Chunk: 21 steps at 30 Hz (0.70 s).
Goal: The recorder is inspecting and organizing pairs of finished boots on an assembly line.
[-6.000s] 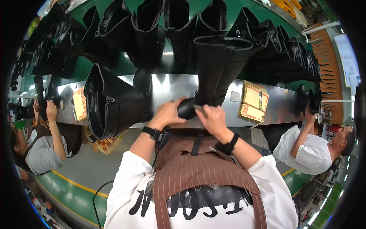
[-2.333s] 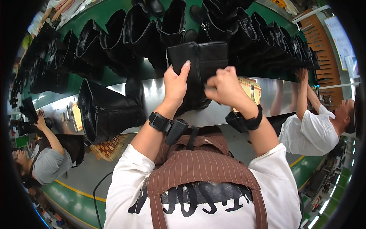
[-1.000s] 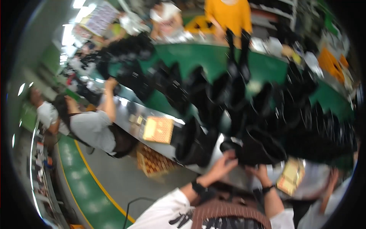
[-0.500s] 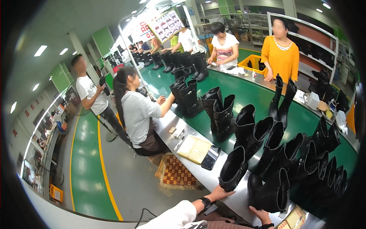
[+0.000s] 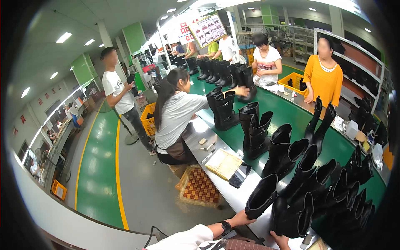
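Note:
My left hand comes in from the lower edge, a dark watch on its wrist, and its fingers close round the near lower part of a black boot. That boot's open top faces up. Beside it, my right hand grips the near side of another black boot, tilted with its opening to the right. The boots partly hide the fingers of both hands. Both boots are at the metal ledge along the green belt.
More black boots crowd the belt ahead and to the right. A phone and a yellowish pad lie on the ledge. A co-worker in grey reaches over the belt at left; a person in orange stands across it.
The view has swung left, so the scene sits farther right. The co-worker in grey now leans over the belt, an arm stretched toward a boot farther off. My hands stay at the same two boots.

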Tool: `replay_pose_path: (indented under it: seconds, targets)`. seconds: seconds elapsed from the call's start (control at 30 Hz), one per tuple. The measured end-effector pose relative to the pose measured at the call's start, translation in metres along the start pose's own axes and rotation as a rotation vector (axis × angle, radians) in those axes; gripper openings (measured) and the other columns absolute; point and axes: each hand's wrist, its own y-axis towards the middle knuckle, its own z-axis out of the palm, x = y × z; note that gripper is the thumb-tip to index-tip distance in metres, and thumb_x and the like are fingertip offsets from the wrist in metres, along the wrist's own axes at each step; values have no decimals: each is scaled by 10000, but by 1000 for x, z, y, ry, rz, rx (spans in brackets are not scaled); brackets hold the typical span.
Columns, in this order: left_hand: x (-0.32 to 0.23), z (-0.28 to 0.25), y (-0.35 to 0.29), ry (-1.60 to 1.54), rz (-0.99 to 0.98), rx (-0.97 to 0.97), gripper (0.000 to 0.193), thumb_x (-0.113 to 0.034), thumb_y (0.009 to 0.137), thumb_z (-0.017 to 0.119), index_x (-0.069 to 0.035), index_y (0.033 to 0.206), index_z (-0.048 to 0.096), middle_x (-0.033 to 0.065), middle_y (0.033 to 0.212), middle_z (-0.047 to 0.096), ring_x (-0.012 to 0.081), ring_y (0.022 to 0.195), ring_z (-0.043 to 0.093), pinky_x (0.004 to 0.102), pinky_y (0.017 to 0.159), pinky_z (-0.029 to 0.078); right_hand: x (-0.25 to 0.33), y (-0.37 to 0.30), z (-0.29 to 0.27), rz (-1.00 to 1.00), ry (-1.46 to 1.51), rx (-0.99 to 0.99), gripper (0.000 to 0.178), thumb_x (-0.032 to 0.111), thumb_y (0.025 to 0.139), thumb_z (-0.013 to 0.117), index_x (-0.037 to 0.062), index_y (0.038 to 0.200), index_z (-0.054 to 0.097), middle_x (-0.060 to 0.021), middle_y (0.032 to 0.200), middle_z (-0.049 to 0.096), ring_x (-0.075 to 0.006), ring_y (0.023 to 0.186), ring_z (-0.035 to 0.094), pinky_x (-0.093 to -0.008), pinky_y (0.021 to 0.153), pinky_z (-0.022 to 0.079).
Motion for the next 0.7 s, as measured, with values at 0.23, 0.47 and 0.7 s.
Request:
replay_pose_path:
  seconds: [0.23,0.47,0.7]
  targets:
    - [-74,-63,-16,-438,-311,109,698,-260,783,810,12,1346,499,84,1315,568,176,1186,527,324,1017,429,81,-21,-41,-181,549,132,569,15,733,805,-41,1241,556,-98,1202,610,-205,1077,586,-340,955,466]
    - [-153,-124,-26,-797,-175,31,449,-98,841,709,-6,1261,579,61,1239,603,185,1113,579,331,978,465,197,-32,-91,-343,436,124,465,115,809,772,-18,1216,592,-85,1190,619,-189,1083,575,-337,960,453]
    - [-200,-114,-9,-1169,-34,91,571,-257,874,583,26,1359,479,134,1378,527,271,1278,498,438,1104,353,267,-12,-69,-322,1059,205,460,106,801,661,-3,1238,566,-81,1192,612,-166,1089,569,-320,956,445]
